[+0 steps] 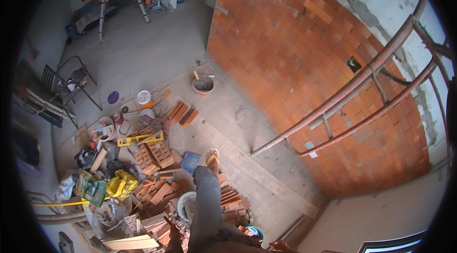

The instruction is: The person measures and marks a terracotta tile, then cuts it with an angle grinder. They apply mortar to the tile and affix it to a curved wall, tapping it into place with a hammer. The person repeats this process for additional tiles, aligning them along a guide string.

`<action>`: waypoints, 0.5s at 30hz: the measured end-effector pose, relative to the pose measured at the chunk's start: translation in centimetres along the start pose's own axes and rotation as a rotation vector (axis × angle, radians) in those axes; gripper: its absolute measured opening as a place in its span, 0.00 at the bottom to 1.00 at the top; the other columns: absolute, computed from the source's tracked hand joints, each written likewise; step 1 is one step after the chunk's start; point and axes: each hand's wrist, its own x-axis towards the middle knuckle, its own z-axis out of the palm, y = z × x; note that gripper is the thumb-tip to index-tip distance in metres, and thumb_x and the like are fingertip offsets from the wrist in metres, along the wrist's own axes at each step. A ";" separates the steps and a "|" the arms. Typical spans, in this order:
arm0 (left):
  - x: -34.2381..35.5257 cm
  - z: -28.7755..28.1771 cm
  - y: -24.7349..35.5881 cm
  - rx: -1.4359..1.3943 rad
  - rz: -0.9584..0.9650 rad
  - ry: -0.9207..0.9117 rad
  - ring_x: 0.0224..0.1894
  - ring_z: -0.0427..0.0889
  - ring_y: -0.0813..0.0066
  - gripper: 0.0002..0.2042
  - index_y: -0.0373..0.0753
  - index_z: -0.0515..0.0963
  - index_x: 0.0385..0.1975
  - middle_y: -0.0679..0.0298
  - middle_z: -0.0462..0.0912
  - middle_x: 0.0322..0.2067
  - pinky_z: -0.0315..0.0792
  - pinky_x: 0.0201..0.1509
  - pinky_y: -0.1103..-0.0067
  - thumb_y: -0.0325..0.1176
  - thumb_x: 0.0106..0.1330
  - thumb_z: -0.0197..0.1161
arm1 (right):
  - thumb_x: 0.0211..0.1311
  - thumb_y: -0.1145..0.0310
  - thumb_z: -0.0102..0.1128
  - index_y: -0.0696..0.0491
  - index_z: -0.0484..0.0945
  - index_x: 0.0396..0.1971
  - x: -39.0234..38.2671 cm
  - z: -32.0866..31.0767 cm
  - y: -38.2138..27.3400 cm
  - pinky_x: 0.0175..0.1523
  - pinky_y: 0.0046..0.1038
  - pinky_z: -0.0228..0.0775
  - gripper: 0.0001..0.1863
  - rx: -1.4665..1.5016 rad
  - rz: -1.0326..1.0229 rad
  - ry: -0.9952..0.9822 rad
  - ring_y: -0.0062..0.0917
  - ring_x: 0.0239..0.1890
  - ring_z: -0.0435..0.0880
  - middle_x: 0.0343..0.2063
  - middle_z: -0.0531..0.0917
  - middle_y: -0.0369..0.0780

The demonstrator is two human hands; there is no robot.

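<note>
Grey trouser leg [207, 200] extends beside the left hand [174, 233], near orange bricks [161, 193].

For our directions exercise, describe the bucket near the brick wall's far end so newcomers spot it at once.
Start at the large orange brick wall on the right. Just below its left end, a bucket stands on the floor. Unlike the orange and white bucket farther left, it holds grey material, with a pale piece at its rim.
</note>
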 end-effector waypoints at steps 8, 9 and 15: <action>6.5 8.7 9.8 0.069 -0.198 -0.003 0.11 0.62 0.73 0.23 0.50 0.69 0.18 0.70 0.62 0.12 0.56 0.15 0.73 0.62 0.63 0.60 | 0.66 0.60 0.64 0.56 0.83 0.43 6.4 -16.0 -39.9 0.31 0.28 0.76 0.15 -0.120 -0.580 0.071 0.24 0.28 0.84 0.29 0.85 0.39; 7.6 10.1 12.9 0.056 -0.188 0.008 0.12 0.63 0.73 0.23 0.50 0.70 0.19 0.70 0.63 0.13 0.57 0.15 0.73 0.62 0.62 0.60 | 0.66 0.60 0.64 0.57 0.82 0.44 7.4 -17.3 -49.5 0.31 0.27 0.76 0.16 -0.111 -0.752 0.082 0.23 0.30 0.84 0.30 0.85 0.40; 13.9 20.3 35.3 0.036 -0.046 -0.052 0.14 0.67 0.73 0.21 0.48 0.76 0.23 0.70 0.67 0.15 0.61 0.16 0.71 0.61 0.61 0.61 | 0.66 0.55 0.62 0.59 0.80 0.49 9.9 -19.4 -87.3 0.54 0.34 0.75 0.22 -0.060 -0.680 0.163 0.36 0.47 0.85 0.44 0.87 0.47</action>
